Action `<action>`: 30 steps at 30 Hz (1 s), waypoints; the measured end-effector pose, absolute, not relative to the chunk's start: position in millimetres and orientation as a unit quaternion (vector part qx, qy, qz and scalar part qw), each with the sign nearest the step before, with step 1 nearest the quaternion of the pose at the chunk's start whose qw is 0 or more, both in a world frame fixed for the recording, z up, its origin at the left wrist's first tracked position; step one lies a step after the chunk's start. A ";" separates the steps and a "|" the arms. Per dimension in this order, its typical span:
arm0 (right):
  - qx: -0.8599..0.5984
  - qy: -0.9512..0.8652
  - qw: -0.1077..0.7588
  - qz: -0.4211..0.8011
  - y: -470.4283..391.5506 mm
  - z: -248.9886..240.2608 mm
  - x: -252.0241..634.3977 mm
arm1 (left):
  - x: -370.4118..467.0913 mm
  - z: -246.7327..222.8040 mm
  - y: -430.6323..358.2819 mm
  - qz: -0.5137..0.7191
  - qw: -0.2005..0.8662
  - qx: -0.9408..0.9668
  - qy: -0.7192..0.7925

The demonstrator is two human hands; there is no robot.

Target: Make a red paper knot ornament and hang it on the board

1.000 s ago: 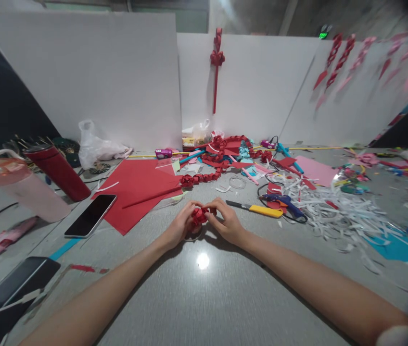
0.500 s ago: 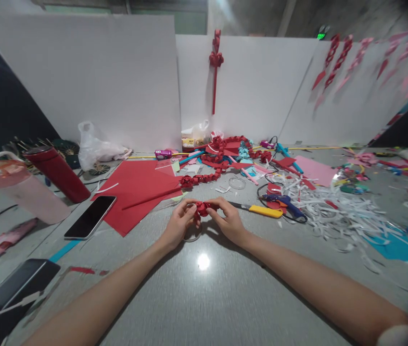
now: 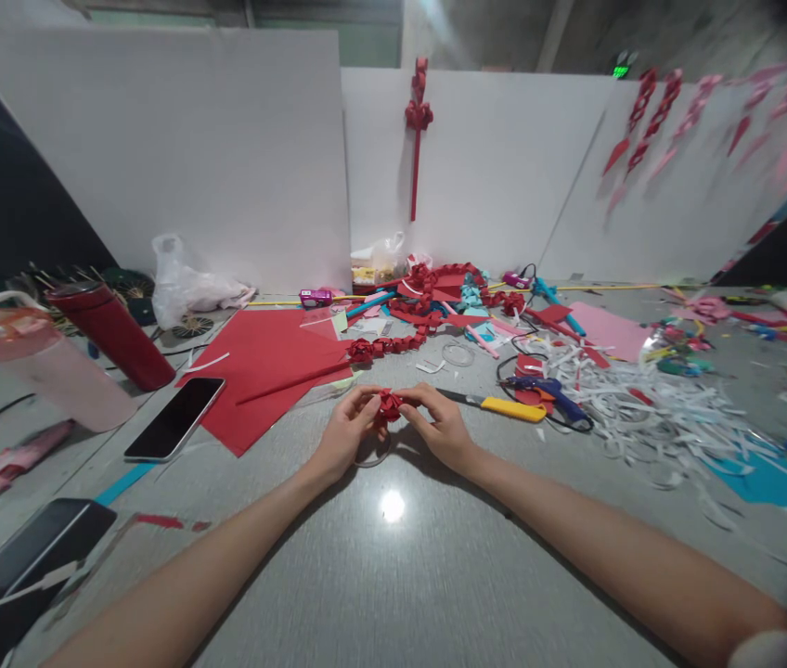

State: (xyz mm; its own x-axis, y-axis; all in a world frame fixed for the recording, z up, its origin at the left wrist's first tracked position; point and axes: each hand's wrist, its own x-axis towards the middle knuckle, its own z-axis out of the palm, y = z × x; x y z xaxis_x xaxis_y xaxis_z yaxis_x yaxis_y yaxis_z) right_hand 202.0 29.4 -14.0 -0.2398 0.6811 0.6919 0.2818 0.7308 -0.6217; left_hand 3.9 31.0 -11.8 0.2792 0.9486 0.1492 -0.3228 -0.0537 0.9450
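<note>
Between my hands, just above the grey table (image 3: 393, 584), is a small red folded-paper flower (image 3: 389, 405). My left hand (image 3: 350, 422) pinches its left side with thumb and fingers. On the other side, my right hand (image 3: 436, 415) grips its edge between thumb and forefinger. Part of the flower is hidden by the fingertips. Below the left fingers a clear ring (image 3: 372, 455), perhaps a roll of tape, rests on the table. A yellow-handled knife (image 3: 511, 408) lies right of my right hand, its dark blade end close to the fingers.
Red paper (image 3: 272, 362) and a phone (image 3: 174, 419) lie left. A blue glue gun (image 3: 561, 401) and shredded white paper strips (image 3: 651, 408) spread right. Red paper chains (image 3: 400, 343) pile behind my hands. Two bottles, one red (image 3: 115, 334), one pink (image 3: 45, 371), stand left.
The red flower has turned slightly between my fingers, showing more of its folded petals. Both hands stay in nearly the same place.
</note>
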 end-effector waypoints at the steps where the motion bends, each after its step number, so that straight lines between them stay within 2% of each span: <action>1: -0.315 -0.764 0.531 0.188 29.1 -13.9 201.9 | 3.8 -11.9 31.1 0.517 0.614 0.512 0.306; 30: -0.366 -0.727 0.549 0.189 27.3 -22.9 200.7 | 3.9 -10.2 28.6 0.503 0.602 0.546 0.294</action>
State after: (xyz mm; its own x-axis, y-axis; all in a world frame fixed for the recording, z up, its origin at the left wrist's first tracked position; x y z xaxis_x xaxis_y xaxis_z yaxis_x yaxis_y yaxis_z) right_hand 200.7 27.3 -22.9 -0.1298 0.7400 0.6599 0.3255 0.6605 -0.6766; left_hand 3.9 28.6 -10.2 0.3206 0.9267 0.1961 -0.2848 -0.1032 0.9530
